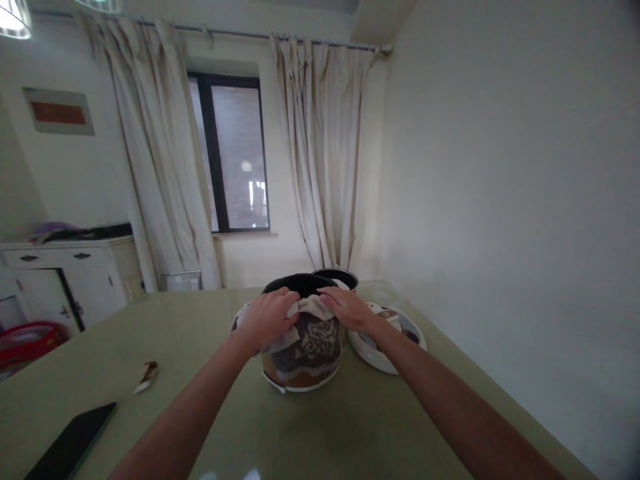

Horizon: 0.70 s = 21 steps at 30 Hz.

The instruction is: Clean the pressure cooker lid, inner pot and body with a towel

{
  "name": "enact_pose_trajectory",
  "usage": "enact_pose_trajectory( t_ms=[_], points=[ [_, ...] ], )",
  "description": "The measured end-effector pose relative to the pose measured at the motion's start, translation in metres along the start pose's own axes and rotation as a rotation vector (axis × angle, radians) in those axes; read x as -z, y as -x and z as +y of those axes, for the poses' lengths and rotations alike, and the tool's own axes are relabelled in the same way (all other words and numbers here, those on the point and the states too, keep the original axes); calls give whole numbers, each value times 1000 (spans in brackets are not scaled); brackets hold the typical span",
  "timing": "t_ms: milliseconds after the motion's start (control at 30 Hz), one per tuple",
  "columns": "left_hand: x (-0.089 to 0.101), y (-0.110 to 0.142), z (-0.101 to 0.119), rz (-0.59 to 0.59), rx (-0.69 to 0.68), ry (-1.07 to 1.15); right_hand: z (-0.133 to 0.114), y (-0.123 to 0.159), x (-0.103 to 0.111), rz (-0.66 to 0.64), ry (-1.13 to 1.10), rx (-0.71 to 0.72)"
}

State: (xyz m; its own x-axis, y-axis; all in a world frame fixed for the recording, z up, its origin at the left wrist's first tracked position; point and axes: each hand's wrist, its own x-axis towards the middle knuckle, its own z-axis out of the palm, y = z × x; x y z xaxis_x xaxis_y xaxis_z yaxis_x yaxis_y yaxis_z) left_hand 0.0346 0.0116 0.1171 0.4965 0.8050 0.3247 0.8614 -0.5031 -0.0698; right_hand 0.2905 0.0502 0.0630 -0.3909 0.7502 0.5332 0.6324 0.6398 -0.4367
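Observation:
A round cooker body (303, 353) with a dark patterned side and white base stands on the green table (210, 373). A whitish cloth (313, 308) lies over its near rim. My left hand (269, 317) grips the cloth at the left of the rim. My right hand (346, 308) rests flat on the cloth and rim at the right. A dark inner pot (336, 276) stands just behind the cooker.
A white lid or plate (387, 353) lies right of the cooker. A dark tablet (73, 443) and a small wrapper (147, 375) lie at the near left. A white cabinet (70, 277), a red basket (27, 340), curtains and a window stand behind.

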Motion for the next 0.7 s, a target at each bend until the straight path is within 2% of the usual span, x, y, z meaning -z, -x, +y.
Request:
enact_pose_trajectory(
  t_ms=[67, 133, 300, 367, 467, 600, 700],
  points=[
    [3, -1, -9, 19, 90, 1, 0, 2, -4, 32, -39, 14],
    [4, -9, 1, 24, 123, 8, 2, 2, -7, 89, -110, 12],
    [-3, -32, 72, 42, 30, 50, 7, -1, -4, 155, -237, -33],
    [-5, -35, 86, 59, 27, 60, 8, -2, 0, 139, -236, -32],
    [-6, -31, 78, 29, 50, 71, 5, -1, 3, 80, -151, -23],
    [0, -19, 41, -26, 21, 83, -1, 4, 2, -11, 27, -27],
    [7, -14, 16, -65, 6, 100, -3, 7, 1, -15, 66, -25]
  ],
)
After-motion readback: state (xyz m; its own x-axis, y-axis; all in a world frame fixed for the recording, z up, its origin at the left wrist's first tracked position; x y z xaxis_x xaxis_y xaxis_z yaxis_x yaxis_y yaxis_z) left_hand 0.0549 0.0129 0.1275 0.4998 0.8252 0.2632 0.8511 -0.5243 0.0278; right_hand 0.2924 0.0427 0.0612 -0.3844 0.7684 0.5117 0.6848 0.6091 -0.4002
